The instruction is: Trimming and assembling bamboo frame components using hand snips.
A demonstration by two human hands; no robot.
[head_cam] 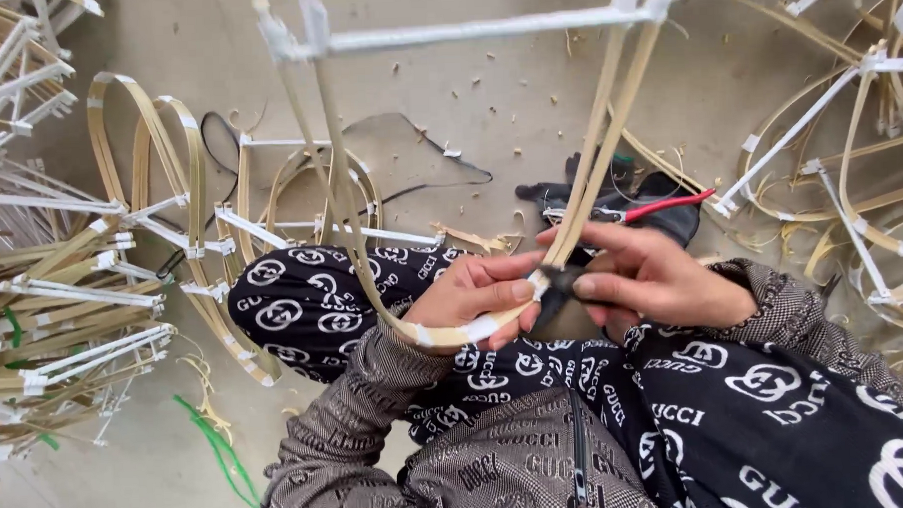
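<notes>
Left hand (470,295) pinches the bent bamboo strip frame (454,334) at its taped bottom curve, over the lap. Right hand (652,277) squeezes a small dark tool (556,280) against it (grips both closed tight).

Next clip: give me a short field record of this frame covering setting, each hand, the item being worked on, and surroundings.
setting: person seated over a grey concrete floor, seen from above
left hand: left hand pinches the curved bottom of the bent bamboo-strip frame with white tape joints
right hand: right hand holds a small dark object, unclear, against the same bend
frame: two strip sides rise to a white crossbar
surroundings: stacked finished bamboo frames at left, red-handled tool on the floor
</notes>
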